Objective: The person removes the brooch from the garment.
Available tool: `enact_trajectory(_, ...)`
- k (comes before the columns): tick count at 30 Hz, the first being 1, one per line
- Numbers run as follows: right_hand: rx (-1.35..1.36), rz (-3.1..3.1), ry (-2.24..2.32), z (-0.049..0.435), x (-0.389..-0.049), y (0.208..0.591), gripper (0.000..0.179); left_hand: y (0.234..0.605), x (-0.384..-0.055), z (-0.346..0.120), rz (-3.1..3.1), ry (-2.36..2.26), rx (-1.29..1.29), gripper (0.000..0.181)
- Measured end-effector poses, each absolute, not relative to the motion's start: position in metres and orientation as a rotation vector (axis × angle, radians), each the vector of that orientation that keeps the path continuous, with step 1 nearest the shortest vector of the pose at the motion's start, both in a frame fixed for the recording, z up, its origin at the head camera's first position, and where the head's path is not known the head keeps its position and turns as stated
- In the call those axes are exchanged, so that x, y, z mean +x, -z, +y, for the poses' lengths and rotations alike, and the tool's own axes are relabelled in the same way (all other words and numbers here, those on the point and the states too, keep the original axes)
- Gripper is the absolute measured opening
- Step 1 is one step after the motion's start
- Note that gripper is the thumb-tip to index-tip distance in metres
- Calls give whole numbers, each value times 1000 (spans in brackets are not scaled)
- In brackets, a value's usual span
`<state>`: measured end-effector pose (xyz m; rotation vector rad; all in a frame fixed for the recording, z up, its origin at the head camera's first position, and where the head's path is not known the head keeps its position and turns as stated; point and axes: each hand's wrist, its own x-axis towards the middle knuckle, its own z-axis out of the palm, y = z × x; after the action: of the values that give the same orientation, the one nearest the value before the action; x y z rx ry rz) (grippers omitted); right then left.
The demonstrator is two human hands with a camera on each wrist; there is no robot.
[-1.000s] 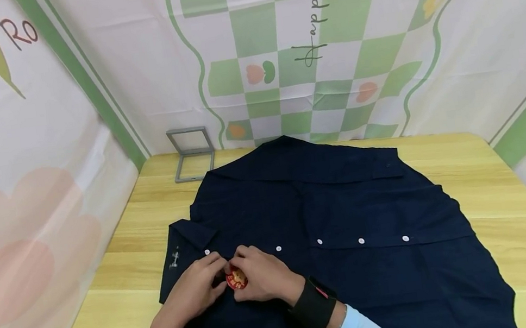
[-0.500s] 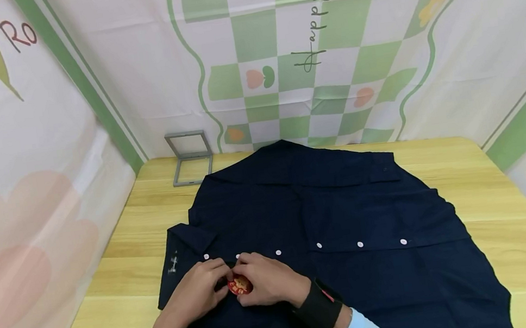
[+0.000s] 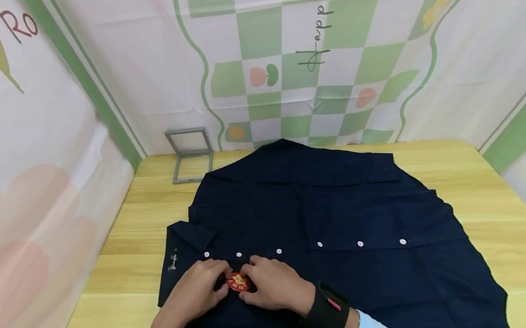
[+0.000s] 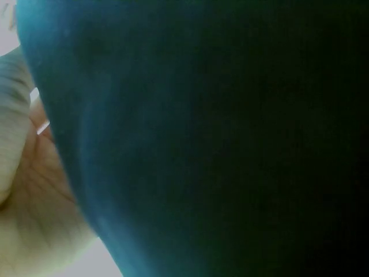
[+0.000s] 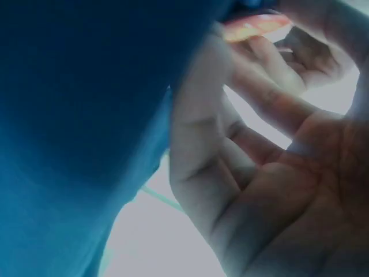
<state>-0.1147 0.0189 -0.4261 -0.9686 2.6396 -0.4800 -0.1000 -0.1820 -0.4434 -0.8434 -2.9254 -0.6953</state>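
Observation:
A navy button-up shirt (image 3: 346,203) lies spread over the table. On its front, below the button row, is a round red badge (image 3: 238,282) with gold print, face up. My left hand (image 3: 201,286) pinches the badge's left edge between thumb and forefinger. From the other side my right hand (image 3: 278,285) has its forefinger and thumb curled round the right edge. In the right wrist view the badge (image 5: 256,27) shows edge-on between the fingers. Dark cloth (image 4: 202,138) fills most of the left wrist view and hides the left fingertips.
Several white buttons (image 3: 320,244) run across the shirt. A folded collar with a small pale emblem (image 3: 173,260) lies at left. At the back left of the wooden table (image 3: 122,258) stands a hinged grey frame (image 3: 191,154), before a printed curtain (image 3: 257,39).
My right hand has shifted slightly right, uncovering a white button and more of the badge's face. My left hand keeps its place at the badge's left edge.

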Motion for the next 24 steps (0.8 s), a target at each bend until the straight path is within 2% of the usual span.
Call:
enact_trajectory(11,-1041,2661,474,14,-121,437,24,447,-101,-184,-2936,764,-843,22)
enact_trajectory(24,-1069,2600,573,19,-125,441,17,447,-104,-185,-2945,698,-867,13)
